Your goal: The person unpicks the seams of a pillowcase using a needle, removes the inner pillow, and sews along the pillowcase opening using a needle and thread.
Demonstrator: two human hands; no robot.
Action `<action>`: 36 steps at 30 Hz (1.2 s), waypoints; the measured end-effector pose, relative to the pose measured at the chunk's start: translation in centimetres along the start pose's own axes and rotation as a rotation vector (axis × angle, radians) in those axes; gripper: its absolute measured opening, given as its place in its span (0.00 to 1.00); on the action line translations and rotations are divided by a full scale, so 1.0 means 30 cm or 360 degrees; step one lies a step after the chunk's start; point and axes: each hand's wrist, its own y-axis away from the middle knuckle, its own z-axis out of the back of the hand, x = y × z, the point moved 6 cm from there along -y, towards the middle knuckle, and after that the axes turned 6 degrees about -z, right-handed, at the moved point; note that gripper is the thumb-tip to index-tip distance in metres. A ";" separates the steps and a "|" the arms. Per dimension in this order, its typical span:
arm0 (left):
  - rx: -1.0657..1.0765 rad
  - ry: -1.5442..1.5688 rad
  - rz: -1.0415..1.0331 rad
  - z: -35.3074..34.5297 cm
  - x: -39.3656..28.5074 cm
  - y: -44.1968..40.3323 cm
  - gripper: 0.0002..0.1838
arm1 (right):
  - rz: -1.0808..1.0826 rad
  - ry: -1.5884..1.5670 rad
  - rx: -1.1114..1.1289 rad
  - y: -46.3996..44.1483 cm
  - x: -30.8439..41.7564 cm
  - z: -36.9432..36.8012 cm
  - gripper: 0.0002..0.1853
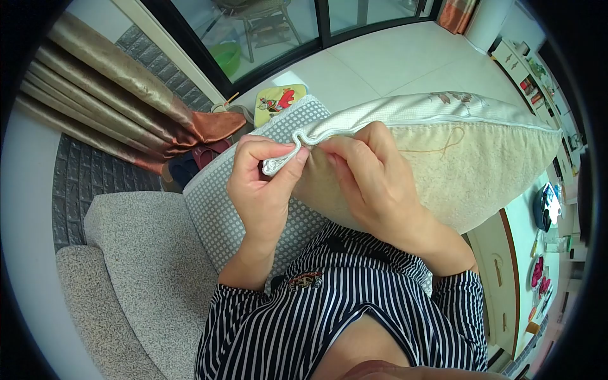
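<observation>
A large cushion (481,171) lies across my lap, beige on the near face and white with a brown flower print on the far face. Along its seam runs a white zipper-like edging (354,128), folded back in a wavy bend at the left end. My left hand (263,180) is closed, pinching that folded edging between thumb and forefinger. Close beside it, my right hand (380,180) is closed too, fingertips pressed to the seam; what they pinch is hidden. A loose tan thread (453,144) trails over the beige cloth, right of my right hand.
Beneath the cushion is a grey dotted cover (221,190), beside a speckled grey sofa (149,234). A yellow printed mat (273,101) lies beyond. Brown curtains (107,76) hang at left, before a sliding glass door (323,38). Cluttered counter (525,285) at right.
</observation>
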 end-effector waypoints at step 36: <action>0.0176 0.1098 0.0554 0.019 0.038 -0.052 0.15 | 0.0065 -0.0124 0.0131 -0.098 -0.053 0.068 0.11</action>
